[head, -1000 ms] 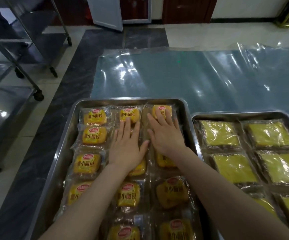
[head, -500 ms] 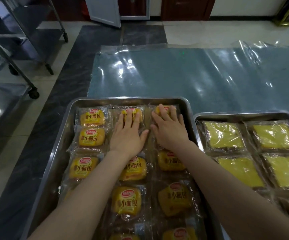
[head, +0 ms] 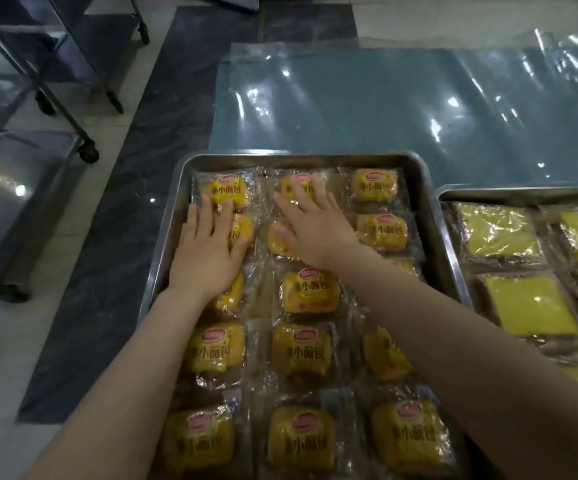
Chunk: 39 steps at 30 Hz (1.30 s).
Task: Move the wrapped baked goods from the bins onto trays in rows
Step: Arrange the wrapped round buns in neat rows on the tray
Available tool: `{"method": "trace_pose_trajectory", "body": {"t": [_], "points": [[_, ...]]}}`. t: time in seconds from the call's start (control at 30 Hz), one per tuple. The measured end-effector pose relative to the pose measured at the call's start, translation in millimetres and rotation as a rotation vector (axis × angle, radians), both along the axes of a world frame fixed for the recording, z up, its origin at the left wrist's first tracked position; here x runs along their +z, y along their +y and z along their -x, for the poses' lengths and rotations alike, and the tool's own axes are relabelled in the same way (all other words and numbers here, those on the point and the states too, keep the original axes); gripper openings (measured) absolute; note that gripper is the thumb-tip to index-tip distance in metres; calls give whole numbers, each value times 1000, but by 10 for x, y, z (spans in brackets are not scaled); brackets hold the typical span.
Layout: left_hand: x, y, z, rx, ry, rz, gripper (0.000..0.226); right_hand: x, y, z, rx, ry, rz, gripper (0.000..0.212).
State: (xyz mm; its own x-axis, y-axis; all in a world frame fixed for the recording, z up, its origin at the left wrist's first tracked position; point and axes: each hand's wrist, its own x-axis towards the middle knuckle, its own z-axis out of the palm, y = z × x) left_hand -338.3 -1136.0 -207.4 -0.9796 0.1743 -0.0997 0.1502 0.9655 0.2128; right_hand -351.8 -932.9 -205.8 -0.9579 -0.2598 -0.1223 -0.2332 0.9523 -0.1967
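Two hands lie flat on the near tray: the left hand [head: 204,252] rests with spread fingers on the packs of the left column, and the right hand [head: 315,230] is spread over the middle column, its fingertips on the top pack. Neither hand grips anything; both only press or slide the packs [head: 310,294]. The tray [head: 429,216] looks nearly full, with three columns of wrapped buns reaching from its far rim down to the bottom edge of the view, so the filling seems done here and what is left is probably only to straighten the rows. The bins are not in view, so how much remains in them cannot be told. Each pack is a small, rounded golden bun in a clear, crinkled wrapper with a yellow label and a red logo; the film is glossy and catches the light. The tray is of dull grey metal with a raised rim and rounded corners. Just beside it on the right, a second tray [head: 523,192] holds flat, square yellow cakes [head: 530,304] in clear film. Beyond both lies a shiny plastic sheet [head: 384,105] on the floor.
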Motion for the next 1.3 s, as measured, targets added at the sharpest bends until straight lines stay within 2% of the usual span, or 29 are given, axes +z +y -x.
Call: {"method": "trace_pose_trajectory", "body": {"t": [0.07, 0.17, 0.33, 0.4, 0.47, 0.57, 0.73, 0.87, 0.97, 1.03, 1.13, 1.3], "points": [[-52, 3, 10, 17, -39, -78, 68, -13, -28, 1, -26, -10, -55, 62], [-65, -5, 29, 21, -26, -93, 70, 27, -188, 19, -52, 42, -47, 63], [-60, 12, -1, 19, 28, -131, 69, 111, -600, 175, 147, 69, 141, 53], [-59, 16, -1, 22, 33, -129, 72, 114, -680, 243, 200, 24, 211, 55], [-61, 29, -2, 44, 43, -136, 78, 96, -716, 294, 228, -7, 199, 61], [-62, 41, -4, 67, 42, -149, 86, 61, -728, 319, 205, -26, 137, 67], [-20, 27, -30, 62, 48, -170, 85, 94, -726, 281, 157, -40, 120, 68], [33, -3, -89, 64, 110, -169, 83, 168, -594, 182, 139, 75, 110, 61], [56, -95, -203, 45, 165, -145, 79, 142, -343, 92, 7, 135, 13, 61], [45, -141, -297, 34, 154, -135, 79, 100, -193, 52, -68, 88, -26, 63], [-12, -135, -393, 14, 111, -85, 78, 16, -114, 28, -64, 35, -62, 66], [4, -77, -465, 31, 46, -109, 75, 59, -132, -84, -79, 72, -55, 70]]}}
